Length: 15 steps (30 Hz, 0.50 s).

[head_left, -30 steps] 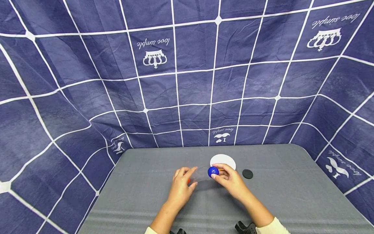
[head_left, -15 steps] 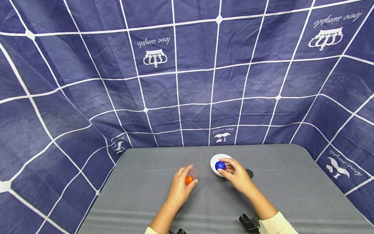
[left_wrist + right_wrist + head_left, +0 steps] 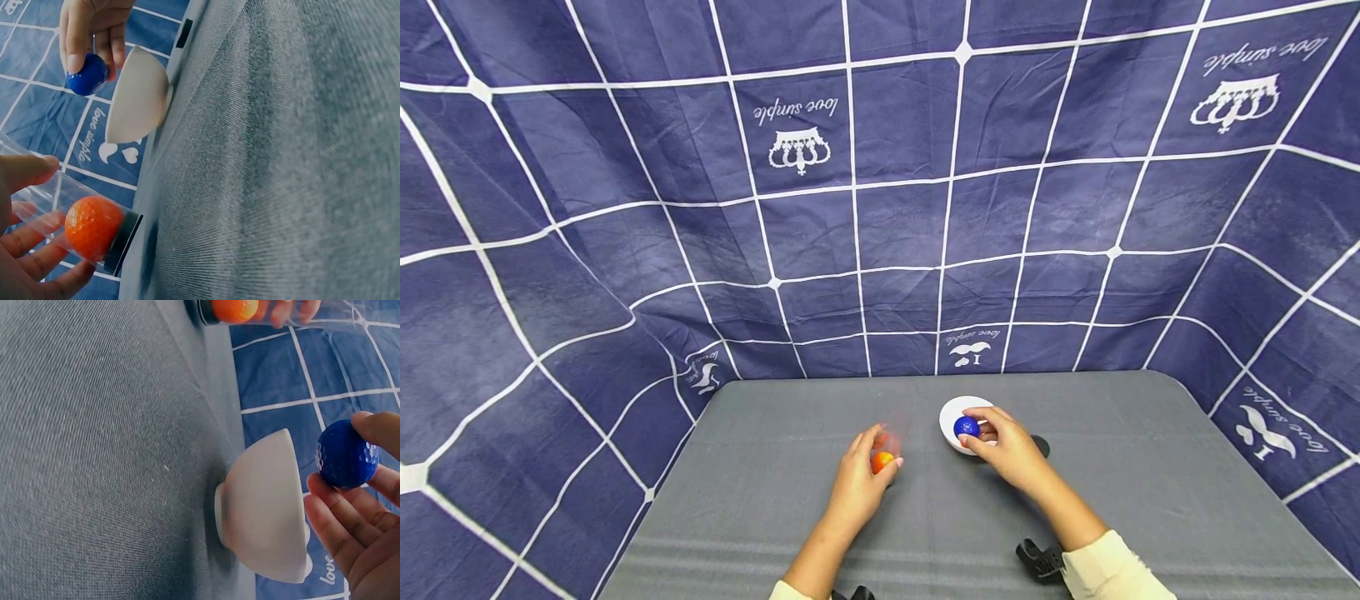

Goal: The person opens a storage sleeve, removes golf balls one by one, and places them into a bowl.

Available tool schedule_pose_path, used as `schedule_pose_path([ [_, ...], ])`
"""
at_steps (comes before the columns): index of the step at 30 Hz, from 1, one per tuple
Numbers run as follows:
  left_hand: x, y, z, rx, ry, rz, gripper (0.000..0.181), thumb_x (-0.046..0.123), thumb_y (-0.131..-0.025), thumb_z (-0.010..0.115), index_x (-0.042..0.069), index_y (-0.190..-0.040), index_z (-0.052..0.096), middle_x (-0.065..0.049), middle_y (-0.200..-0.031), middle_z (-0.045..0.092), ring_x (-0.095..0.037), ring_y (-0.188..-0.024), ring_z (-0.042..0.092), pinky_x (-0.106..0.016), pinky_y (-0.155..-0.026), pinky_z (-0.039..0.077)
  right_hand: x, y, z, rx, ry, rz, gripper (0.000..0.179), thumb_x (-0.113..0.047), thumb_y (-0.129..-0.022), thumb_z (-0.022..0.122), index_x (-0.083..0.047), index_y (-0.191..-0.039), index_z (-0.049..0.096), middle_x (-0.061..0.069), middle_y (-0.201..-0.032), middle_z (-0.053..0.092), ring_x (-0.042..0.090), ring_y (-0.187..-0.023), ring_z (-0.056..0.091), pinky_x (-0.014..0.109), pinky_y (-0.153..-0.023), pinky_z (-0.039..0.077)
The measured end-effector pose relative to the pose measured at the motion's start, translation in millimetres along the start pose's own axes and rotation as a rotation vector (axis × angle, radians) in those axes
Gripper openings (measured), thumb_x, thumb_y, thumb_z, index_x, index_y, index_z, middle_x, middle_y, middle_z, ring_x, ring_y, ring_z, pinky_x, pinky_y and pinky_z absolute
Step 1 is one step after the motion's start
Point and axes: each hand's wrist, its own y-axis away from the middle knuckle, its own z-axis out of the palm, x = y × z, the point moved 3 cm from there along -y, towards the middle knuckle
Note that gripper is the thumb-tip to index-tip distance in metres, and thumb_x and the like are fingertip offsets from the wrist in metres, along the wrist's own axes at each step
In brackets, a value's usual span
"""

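My left hand (image 3: 859, 477) grips a clear plastic tube (image 3: 44, 187) with a black cap at its bottom end. Inside the tube, an orange golf ball (image 3: 94, 228) rests against that cap. The tube is close to upright, just above the cloth. In my right hand (image 3: 1011, 450), a blue golf ball (image 3: 347, 454) is pinched between thumb and fingers. The ball hangs over the mouth of a white bowl (image 3: 265, 512), apart from its rim. The bowl stands upright on the table; its inside is hidden in both wrist views.
A black disc (image 3: 1041, 446) lies right of the bowl, partly covered by my right hand. Grey cloth covers the table (image 3: 775, 500). Behind and at both sides hangs a blue curtain (image 3: 895, 225) with white grid lines.
My right hand has carried the blue golf ball right, from the tube's open end to over the bowl. The tube in my left hand has swung from lying sideways to nearly upright.
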Motion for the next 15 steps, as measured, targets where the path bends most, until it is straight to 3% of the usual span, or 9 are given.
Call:
schedule_pose_path([
  [8,-3.3,0.5,0.7,0.000,-0.020,-0.015,0.053,0.014,-0.081,0.083,0.006,-0.129,0.061,-0.009,-0.114,0.069,-0.026,-0.105,0.068,-0.044,-0.093,0.055,1.4,-3.6,2.5,0.013,0.153,-0.122,0.037,-0.018,-0.083,0.082,-0.007,-0.116,0.071,0.000,-0.099,0.068,0.002,-0.078,0.059,0.021,-0.070,0.053],
  [15,-3.7,1.5,1.0,0.003,-0.024,-0.024,0.053,0.015,-0.081,0.083,0.007,-0.129,0.062,-0.010,-0.112,0.069,-0.027,-0.104,0.068,-0.043,-0.090,0.055,2.6,-6.4,3.5,-0.016,0.231,-0.120,0.034,-0.020,-0.084,0.081,-0.006,-0.113,0.071,-0.002,-0.094,0.067,0.001,-0.075,0.056,0.020,-0.066,0.049],
])
